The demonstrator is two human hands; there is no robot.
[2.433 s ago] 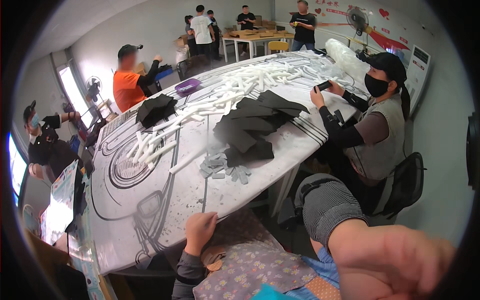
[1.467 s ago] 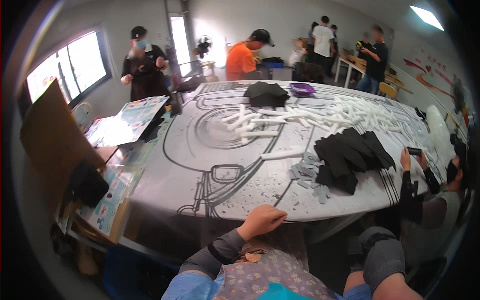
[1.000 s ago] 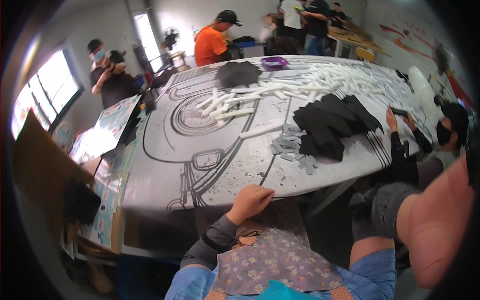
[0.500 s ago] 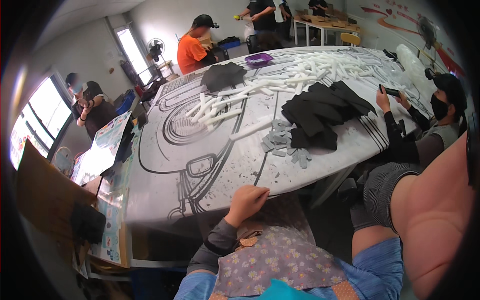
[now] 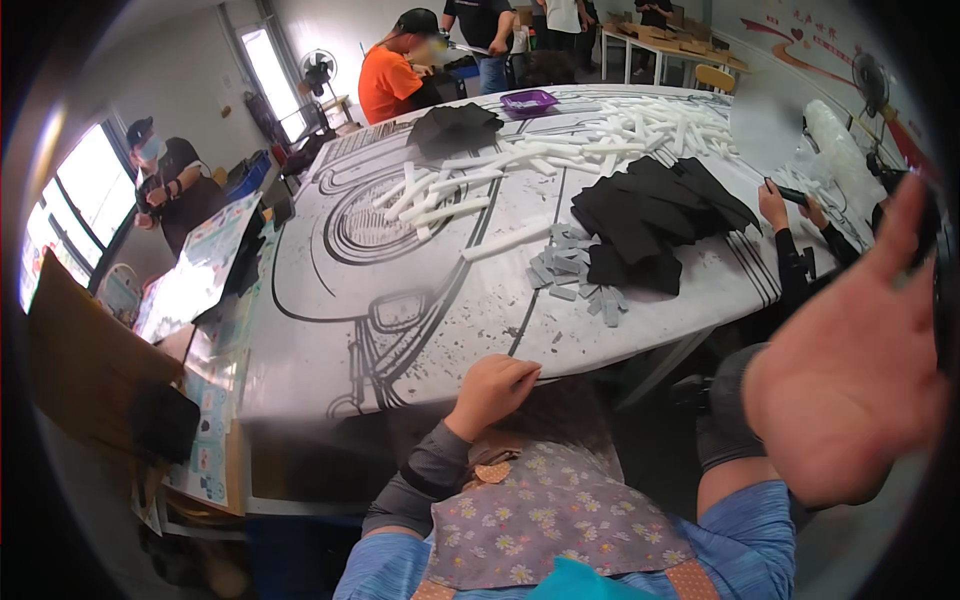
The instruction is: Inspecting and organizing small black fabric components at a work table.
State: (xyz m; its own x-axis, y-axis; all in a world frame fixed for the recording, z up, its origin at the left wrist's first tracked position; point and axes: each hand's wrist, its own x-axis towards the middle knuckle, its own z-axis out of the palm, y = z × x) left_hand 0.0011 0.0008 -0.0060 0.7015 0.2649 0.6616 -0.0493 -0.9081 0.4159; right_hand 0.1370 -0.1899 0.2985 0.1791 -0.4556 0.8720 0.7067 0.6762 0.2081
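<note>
Now, left hand (image 5: 493,393): you are resting it as a loose fist, seemingly touching the near edge of the table (image 5: 590,340); nothing is showing in it, though its inner side is staying hidden.
Right hand (image 5: 850,370): you are holding it up at the near right, open, blurred, touching nothing that shows.
Handling: your right palm is covering much of the right side, so holding it lower and closer in is likely giving a clearer view; resting the left lightly is probably helping steadiness.
Grey pieces (image 5: 565,265): they are lying loose beyond your left fist, slightly right, apart from both hands.
Black sheets (image 5: 640,220): they are lying heaped just right of those.
</note>
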